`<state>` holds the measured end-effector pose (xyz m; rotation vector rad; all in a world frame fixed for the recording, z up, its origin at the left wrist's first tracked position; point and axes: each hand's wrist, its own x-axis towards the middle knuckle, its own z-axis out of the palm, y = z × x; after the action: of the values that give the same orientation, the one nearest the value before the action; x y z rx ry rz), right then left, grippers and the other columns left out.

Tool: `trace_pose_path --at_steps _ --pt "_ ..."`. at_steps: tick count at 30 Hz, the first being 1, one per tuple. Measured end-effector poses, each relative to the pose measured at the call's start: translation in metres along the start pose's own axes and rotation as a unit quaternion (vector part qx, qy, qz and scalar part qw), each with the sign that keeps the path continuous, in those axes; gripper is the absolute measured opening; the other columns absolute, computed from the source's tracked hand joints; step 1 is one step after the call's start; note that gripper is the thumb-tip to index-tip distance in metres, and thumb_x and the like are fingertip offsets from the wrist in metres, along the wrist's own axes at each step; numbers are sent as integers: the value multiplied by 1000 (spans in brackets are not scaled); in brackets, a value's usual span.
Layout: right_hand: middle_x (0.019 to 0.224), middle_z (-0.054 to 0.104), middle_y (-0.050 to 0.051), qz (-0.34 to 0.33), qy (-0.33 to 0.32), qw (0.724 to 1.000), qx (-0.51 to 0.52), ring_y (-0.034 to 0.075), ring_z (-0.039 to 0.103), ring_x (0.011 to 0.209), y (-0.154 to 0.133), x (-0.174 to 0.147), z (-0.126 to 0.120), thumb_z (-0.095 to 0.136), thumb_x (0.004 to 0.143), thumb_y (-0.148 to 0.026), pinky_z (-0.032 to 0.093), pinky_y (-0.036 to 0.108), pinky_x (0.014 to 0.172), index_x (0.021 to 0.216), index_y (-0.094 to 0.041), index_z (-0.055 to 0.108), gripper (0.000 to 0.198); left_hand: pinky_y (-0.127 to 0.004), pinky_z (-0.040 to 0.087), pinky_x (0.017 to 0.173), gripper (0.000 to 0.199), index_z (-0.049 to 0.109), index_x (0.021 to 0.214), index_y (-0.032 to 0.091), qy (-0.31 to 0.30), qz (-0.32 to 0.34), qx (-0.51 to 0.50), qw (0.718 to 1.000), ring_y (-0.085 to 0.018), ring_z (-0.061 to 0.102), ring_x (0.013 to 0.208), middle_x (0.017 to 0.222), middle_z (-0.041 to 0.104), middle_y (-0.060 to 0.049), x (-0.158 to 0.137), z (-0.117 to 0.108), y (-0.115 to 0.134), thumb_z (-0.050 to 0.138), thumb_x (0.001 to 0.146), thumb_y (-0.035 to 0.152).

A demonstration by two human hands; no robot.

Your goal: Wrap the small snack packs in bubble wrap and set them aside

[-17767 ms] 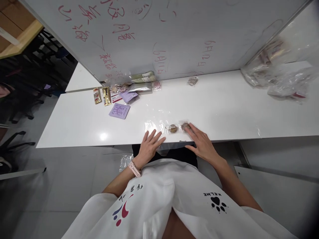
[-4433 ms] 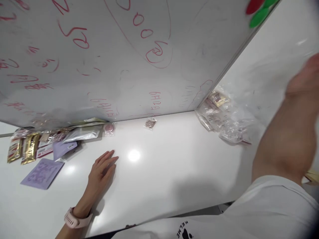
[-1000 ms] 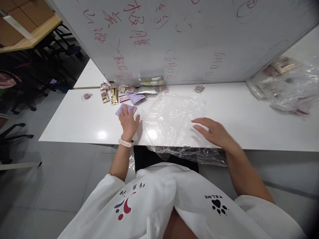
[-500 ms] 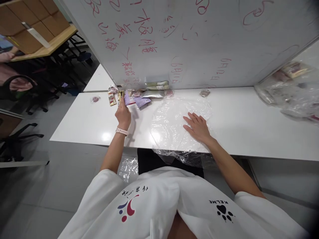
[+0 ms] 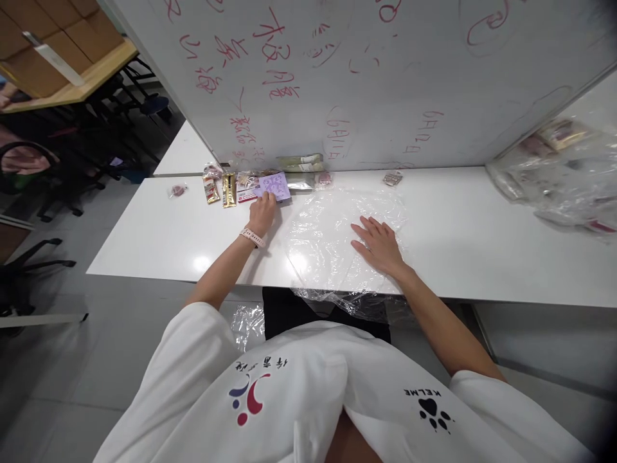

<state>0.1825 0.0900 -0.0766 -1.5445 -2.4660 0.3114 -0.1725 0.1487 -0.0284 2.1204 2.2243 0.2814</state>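
Observation:
My left hand [image 5: 263, 213] is at the row of small packets along the back of the table, its fingers closed on the lower edge of a purple packet [image 5: 276, 184]. Just left of it lie a gold sachet [image 5: 229, 191], another gold and red sachet [image 5: 211, 191] and a red and white packet [image 5: 246, 195]. My right hand [image 5: 378, 244] rests with spread fingers, palm down, on a clear plastic bag [image 5: 321, 251]. This bag is laid flat and hangs over the table's front edge.
A whiteboard [image 5: 366, 90] with red writing stands behind the white table [image 5: 463, 244]. Green packs [image 5: 301, 162] lean against it. One small packet [image 5: 392, 178] lies right of the row, another [image 5: 178, 190] far left. A large filled plastic bag [image 5: 573, 173] sits at the right.
My left hand has left the gold sachet and moved right to the purple packet, which now lies over its neighbours at a different angle. The right hand stays on the plastic bag.

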Motion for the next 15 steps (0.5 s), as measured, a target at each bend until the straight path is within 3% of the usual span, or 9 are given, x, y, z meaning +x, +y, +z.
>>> trace_pose_path --at_steps 2,5,8,10,12,13,15 --pt "165 24 2 0 0 1000 0 24 17 154 0 0 0 19 101 -61 17 52 124 152 -31 40 62 -45 47 88 30 60 107 9 4 -3 -6 1000 -35 61 111 113 65 -23 6 -7 -7 34 93 6" --pt "165 24 2 -1 -3 1000 2 24 17 154 0 0 -1 20 101 -60 17 52 124 152 -31 40 62 -42 46 92 17 59 94 14 89 -24 -54 994 -30 60 108 99 67 -14 11 -28 -19 43 98 18" --pt "165 25 1 -1 -1 1000 0 24 18 153 -1 0 -2 21 101 -59 17 52 124 151 -32 40 60 -41 43 97 20 56 96 17 175 -48 -79 980 -25 57 112 97 65 -8 5 -63 -22 43 102 31" --pt "164 25 1 1 2 1000 5 24 18 153 -1 0 -1 22 102 -58 17 51 124 151 -32 41 59 -40 45 94 23 55 96 19 253 -53 -139 956 -22 60 102 91 63 -6 -9 -84 -10 43 103 38" --pt "164 26 1 1 6 1000 18 24 18 153 -1 0 0 24 102 -58 17 51 124 150 -32 42 58 -36 51 77 28 54 89 20 300 -28 -292 908 -16 63 80 81 60 -2 -30 -93 15 48 100 45" --pt "164 27 1 0 11 999 30 24 19 153 0 1 1 26 102 -58 17 52 124 150 -32 42 57 -31 51 65 31 53 88 21 255 -3 -400 880 -13 62 71 79 60 -1 -43 -91 32 51 97 50" --pt "162 32 2 -1 32 997 72 26 22 152 2 1 3 31 101 -58 17 53 123 149 -31 44 57 -25 47 50 35 52 84 21 55 19 -555 830 -11 62 58 72 60 2 -69 -76 69 60 90 55"
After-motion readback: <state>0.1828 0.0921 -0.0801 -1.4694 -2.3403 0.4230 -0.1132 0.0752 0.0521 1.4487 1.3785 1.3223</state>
